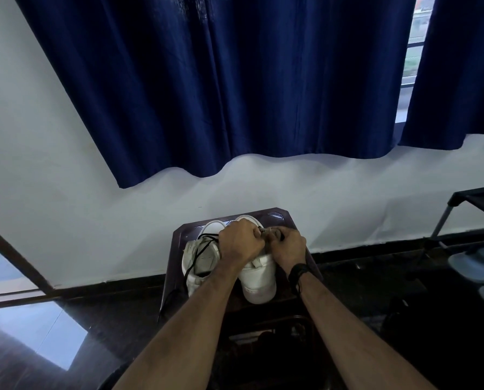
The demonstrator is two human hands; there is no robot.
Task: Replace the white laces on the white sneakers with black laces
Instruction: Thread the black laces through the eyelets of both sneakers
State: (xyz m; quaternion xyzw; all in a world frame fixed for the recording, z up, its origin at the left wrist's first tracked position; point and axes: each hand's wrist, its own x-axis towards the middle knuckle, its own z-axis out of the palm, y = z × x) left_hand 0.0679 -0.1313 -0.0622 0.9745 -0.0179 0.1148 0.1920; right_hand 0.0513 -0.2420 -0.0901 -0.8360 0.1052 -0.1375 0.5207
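Observation:
Two white sneakers stand side by side on a dark stool (277, 213). The left sneaker (200, 261) has a black lace (197, 253) threaded loosely over its tongue, with one end trailing off the stool's left side. My left hand (240, 242) and my right hand (288, 246) are both closed over the lacing area of the right sneaker (259, 280). Their fingertips meet around a dark lace end at the top. The eyelets of that shoe are hidden by my hands. A black band sits on my right wrist.
A white wall with a dark blue curtain (221, 80) rises behind the stool. A black rack (471, 201) with grey items stands at the right. The floor is dark and glossy, with a doorway frame (15, 257) at the left.

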